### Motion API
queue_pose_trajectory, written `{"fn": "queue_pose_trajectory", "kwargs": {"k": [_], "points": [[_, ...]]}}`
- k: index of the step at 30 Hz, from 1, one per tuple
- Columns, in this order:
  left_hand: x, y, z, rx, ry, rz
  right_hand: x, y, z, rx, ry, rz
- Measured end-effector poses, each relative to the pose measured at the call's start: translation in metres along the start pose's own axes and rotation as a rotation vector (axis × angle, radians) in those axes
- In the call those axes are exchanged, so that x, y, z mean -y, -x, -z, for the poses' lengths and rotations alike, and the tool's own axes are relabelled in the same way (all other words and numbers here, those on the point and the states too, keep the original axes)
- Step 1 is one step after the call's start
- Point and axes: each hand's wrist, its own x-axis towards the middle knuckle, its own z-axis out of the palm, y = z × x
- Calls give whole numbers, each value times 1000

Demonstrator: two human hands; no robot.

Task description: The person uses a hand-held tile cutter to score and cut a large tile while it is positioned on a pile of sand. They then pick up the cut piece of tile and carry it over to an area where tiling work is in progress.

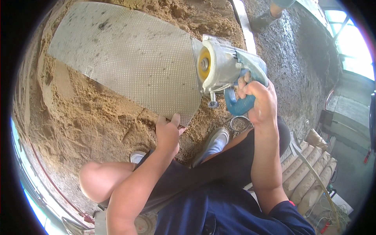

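Left hand [167,133] pinched on tile [129,58], long axis upper-left; right hand [259,96] curled round saw [225,64].

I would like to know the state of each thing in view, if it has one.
Gridded panel: lying over sand, textured face up, near edge held by the left hand.
Power saw: gripped in the right hand at the panel's end; running or not, cannot tell.
Sand: loose, uneven.
Sacks: filled, lying side by side.
Pale strip: lying beside sand.

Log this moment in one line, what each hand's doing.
left hand: on near edge of pale-grey grid-textured slab | right hand: gripping blue-and-white handheld power saw | slab: on brown sand
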Motion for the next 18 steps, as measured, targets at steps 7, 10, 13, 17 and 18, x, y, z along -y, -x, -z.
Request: {"fn": "queue_pose_trajectory", "kwargs": {"k": [7, 10, 13, 17, 18], "points": [[-1, 0, -1, -18, -11, 20, -5, -4, 2, 45, -11, -2], [-1, 0, -1, -15, -13, 15, -4, -2, 2, 9, -3, 3], [-2, 1, -2, -7, -16, 4, -2, 1, 2, -37, 2, -37], [-4, 3, -2, 12, -17, -17, -2, 2, 4, -31, 10, -40], [-3, 2, -1, 24, -17, -14, -2, 3, 4, -28, 4, -49]]}}
